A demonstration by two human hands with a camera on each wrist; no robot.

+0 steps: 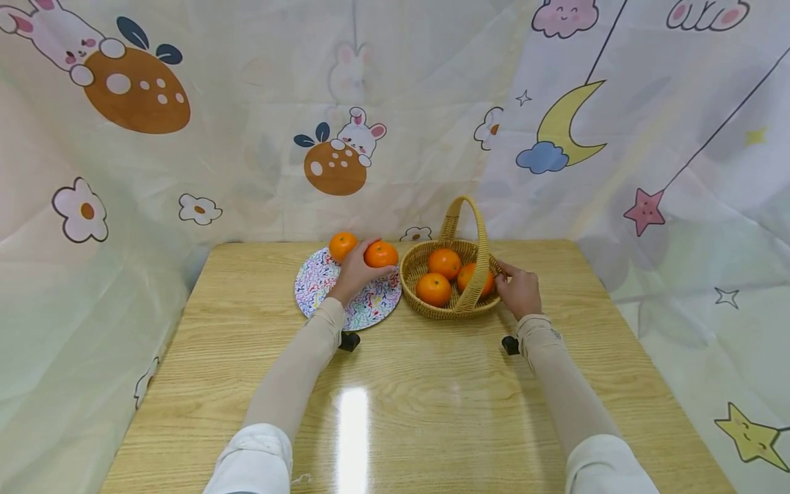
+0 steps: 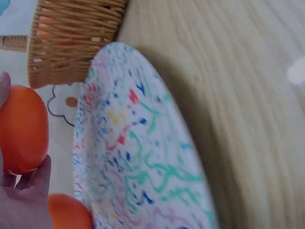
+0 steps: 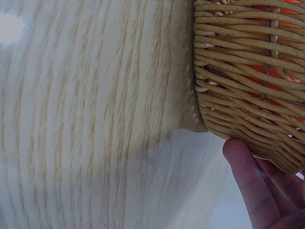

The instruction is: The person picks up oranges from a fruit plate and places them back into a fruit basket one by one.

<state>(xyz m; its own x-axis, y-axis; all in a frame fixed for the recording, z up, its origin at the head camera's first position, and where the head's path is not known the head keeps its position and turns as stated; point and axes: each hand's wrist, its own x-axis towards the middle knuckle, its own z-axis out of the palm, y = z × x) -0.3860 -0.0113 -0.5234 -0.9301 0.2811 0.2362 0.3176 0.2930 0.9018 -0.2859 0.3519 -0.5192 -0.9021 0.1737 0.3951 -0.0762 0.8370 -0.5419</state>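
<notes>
An orange mandarin [image 1: 381, 254] is gripped between the thumb and fingers of my left hand [image 1: 356, 274], over the right part of a round plate [image 1: 376, 309] with colourful squiggles. Another mandarin [image 1: 342, 247] lies at the plate's back edge. In the left wrist view the held mandarin [image 2: 24, 129] shows at the left edge. To the plate's right stands a wicker basket [image 1: 453, 313] with a tall handle and three mandarins [image 1: 434, 289] inside. My right hand [image 1: 520, 291] holds the basket's right rim; in the right wrist view its fingers [image 3: 250, 181] lie against the woven wall.
Plate and basket stand side by side near the back edge of a wooden table [image 1: 432, 412]. Behind the table hangs a patterned cloth [image 1: 247, 158] with rabbits, flowers and stars. A bright reflection shows on the tabletop in front.
</notes>
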